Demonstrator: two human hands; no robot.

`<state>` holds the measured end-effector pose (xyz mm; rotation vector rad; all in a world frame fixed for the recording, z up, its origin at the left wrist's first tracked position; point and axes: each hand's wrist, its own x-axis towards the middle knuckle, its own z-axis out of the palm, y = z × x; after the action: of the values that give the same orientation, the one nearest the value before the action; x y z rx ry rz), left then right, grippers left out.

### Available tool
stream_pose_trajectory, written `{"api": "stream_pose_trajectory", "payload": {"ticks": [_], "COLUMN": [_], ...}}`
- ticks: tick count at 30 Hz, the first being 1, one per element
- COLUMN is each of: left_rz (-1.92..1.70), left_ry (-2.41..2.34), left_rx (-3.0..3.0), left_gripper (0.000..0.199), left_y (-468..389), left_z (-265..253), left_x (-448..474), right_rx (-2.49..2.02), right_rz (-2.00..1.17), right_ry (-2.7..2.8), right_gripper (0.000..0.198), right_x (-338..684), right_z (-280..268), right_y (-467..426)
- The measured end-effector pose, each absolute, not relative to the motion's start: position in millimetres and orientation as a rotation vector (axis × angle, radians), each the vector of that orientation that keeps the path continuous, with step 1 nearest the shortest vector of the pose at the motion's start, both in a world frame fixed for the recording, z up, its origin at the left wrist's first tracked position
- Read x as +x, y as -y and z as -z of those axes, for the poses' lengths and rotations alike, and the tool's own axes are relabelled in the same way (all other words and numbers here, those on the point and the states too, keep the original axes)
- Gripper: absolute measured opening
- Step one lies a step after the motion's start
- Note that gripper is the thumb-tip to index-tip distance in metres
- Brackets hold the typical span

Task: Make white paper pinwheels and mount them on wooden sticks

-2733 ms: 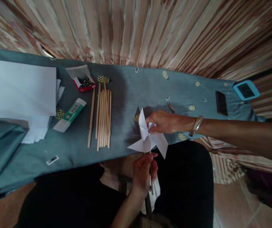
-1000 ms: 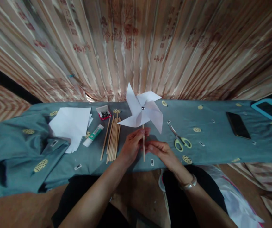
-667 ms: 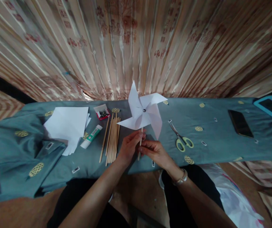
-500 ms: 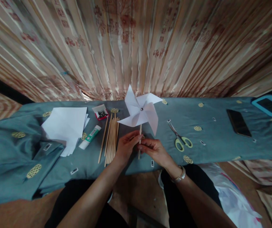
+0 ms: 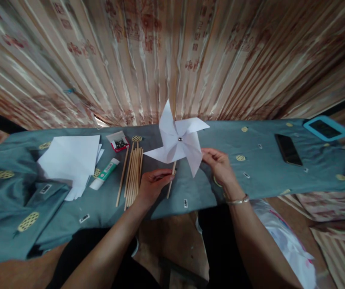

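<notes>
A white paper pinwheel (image 5: 172,138) with a silver pin at its centre stands on a thin wooden stick (image 5: 170,186), tilted slightly. My left hand (image 5: 153,184) is closed around the stick below the blades, pinching it between thumb and fingers. At the pinwheel's right side, my right hand (image 5: 219,164) has thumb and fingers pressed together at the edge of a blade. Beneath that hand only a bit of the scissors' green handle (image 5: 217,182) shows; the rest is hidden.
Left of the pinwheel lie several wooden sticks (image 5: 134,174), a glue stick (image 5: 104,174), an opened small box of pins (image 5: 118,142) and stacked white paper (image 5: 73,156). A phone (image 5: 288,149) and a blue-framed device (image 5: 325,128) rest at right on the cloth-covered table (image 5: 262,176).
My right hand has left the stick and moved up and right to a blade's edge, now covering most of the scissors. My left hand still holds the stick, which leans more. The view shifted slightly right.
</notes>
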<state>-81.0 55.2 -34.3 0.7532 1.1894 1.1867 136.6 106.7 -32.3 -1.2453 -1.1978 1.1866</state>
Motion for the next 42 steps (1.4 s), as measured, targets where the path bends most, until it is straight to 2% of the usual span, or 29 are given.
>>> {"api": "stream_pose_trajectory", "payload": {"ticks": [3, 7, 17, 29, 42], "left_rz": [-1.110, -1.000, -0.992, -1.085, -1.134], "left_ry": [-1.191, -1.172, -1.185, -1.169, -1.246], "left_rx": [0.814, 0.892, 0.920, 0.837, 0.853], "left_gripper": [0.023, 0.022, 0.023, 0.031, 0.034], "left_y": [-53.1, -51.8, -53.5, -56.0, -57.3], "left_z": [35.2, 36.0, 36.2, 39.1, 42.4], "left_x": [-79.5, -77.9, -80.3, -81.3, -79.1], "right_rx": [-1.253, -1.272, -1.242, -1.243, -1.182], "right_rz": [-0.984, -0.922, -0.981, -1.110, -1.366], "right_ry": [1.096, 1.224, 0.998, 0.970, 0.991], "right_gripper": [0.051, 0.064, 0.039, 0.032, 0.035], "right_x": [156.1, 164.8, 158.7, 145.8, 129.2], "right_z": [28.2, 26.0, 22.0, 27.9, 19.6], "right_y": [-121.8, -126.3, -115.9, -108.4, -97.6]}}
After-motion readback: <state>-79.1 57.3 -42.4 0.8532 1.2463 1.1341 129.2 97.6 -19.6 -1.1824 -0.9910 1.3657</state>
